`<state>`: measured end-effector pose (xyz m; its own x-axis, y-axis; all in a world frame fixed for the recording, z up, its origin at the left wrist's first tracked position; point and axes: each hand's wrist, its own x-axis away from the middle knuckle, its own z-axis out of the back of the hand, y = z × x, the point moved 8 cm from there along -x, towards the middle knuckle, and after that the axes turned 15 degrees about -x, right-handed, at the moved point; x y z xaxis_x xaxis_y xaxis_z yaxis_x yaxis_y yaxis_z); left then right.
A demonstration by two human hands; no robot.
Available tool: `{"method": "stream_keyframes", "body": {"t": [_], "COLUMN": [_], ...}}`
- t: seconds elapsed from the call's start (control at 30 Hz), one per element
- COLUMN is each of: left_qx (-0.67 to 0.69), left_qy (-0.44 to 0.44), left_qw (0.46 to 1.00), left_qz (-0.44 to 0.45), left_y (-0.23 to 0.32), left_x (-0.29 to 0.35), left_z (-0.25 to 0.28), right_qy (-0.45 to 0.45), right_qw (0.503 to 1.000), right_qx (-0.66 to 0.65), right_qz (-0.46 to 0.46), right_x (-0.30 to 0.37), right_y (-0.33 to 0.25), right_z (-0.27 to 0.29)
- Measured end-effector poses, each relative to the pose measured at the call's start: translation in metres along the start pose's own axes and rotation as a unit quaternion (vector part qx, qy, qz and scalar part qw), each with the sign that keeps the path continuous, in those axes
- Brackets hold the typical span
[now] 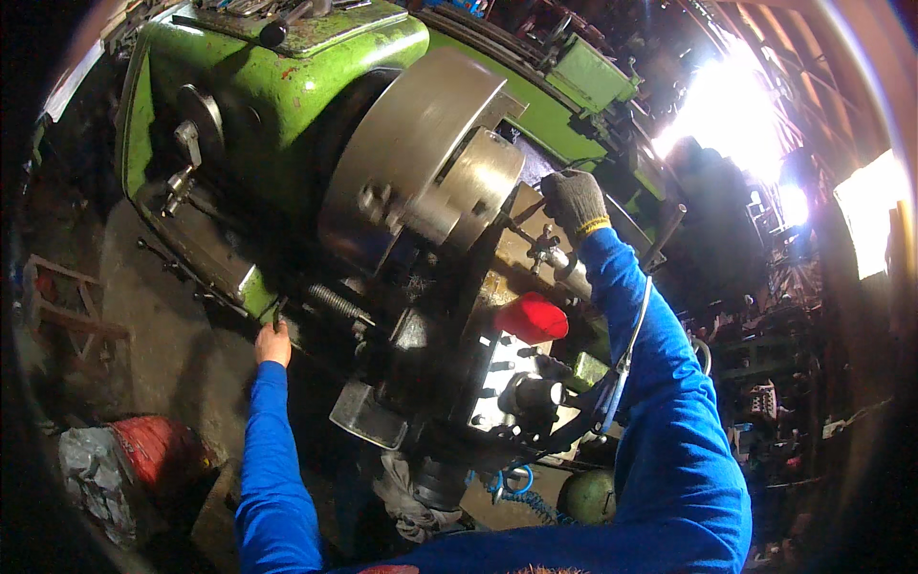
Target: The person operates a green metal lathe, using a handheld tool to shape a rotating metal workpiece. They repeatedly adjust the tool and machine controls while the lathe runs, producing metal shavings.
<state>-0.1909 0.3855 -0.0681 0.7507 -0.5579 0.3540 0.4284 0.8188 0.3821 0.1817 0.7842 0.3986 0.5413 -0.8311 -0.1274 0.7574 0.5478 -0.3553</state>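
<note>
A large steel lathe chuck (pixel 406 143) fills the upper middle, on a green lathe headstock (pixel 287 96). It grips a shiny round metal workpiece (pixel 486 172). My left hand (pixel 273 342), bare, is closed around the end of a small lever at the lower front corner of the headstock; its fingers hide the grip. My right hand (pixel 577 203), in a grey knit glove with a yellow cuff, is curled just right of the workpiece. A thin dark piece shows at its fingers, too small to name. Below that hand is a metal valve-like fitting (pixel 547 249).
A red cup-like piece (pixel 532 319) sits beside the bolted tool post (pixel 526 394). A coil spring (pixel 337 304) and a metal block (pixel 369 415) lie lower down. A pale hose (pixel 626 354) runs along my right arm. Bags (pixel 100 474) lie at lower left.
</note>
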Motion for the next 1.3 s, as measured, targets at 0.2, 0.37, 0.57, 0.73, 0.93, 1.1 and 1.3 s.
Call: {"method": "stream_keyframes", "body": {"t": [0.2, 0.37, 0.57, 0.73, 0.93, 1.1, 1.3], "left_qx": [-0.264, -0.339, -0.31, -0.3, -0.285, -0.276, -0.261], "left_qy": [0.14, -0.035, 0.001, -0.001, 0.004, 0.003, -0.01], "left_qw": [0.953, 0.94, 0.95, 0.953, 0.958, 0.961, 0.964], "left_qz": [-0.037, -0.013, 0.035, 0.027, 0.024, 0.031, 0.054], "left_y": [0.014, -0.064, -0.083, -0.086, -0.09, -0.084, -0.081], "left_x": [0.092, 0.1, 0.112, 0.124, 0.124, 0.119, 0.114], "left_z": [0.007, -0.062, -0.056, -0.058, -0.063, -0.058, -0.05], "right_qy": [0.059, 0.091, 0.03, 0.062, 0.056, 0.041, -0.005], "right_qw": [0.989, 0.981, 0.979, 0.995, 0.985, 0.97, 0.972], "right_qx": [-0.12, -0.166, -0.194, -0.044, 0.047, 0.102, 0.176], "right_qz": [-0.056, -0.047, -0.064, 0.07, 0.154, 0.218, 0.155], "right_x": [0.039, 0.07, 0.083, 0.079, 0.089, 0.094, 0.095], "right_y": [-0.011, -0.008, -0.033, -0.047, -0.066, -0.065, -0.067], "right_z": [0.01, 0.009, 0.002, 0.0, -0.006, -0.018, -0.022]}}
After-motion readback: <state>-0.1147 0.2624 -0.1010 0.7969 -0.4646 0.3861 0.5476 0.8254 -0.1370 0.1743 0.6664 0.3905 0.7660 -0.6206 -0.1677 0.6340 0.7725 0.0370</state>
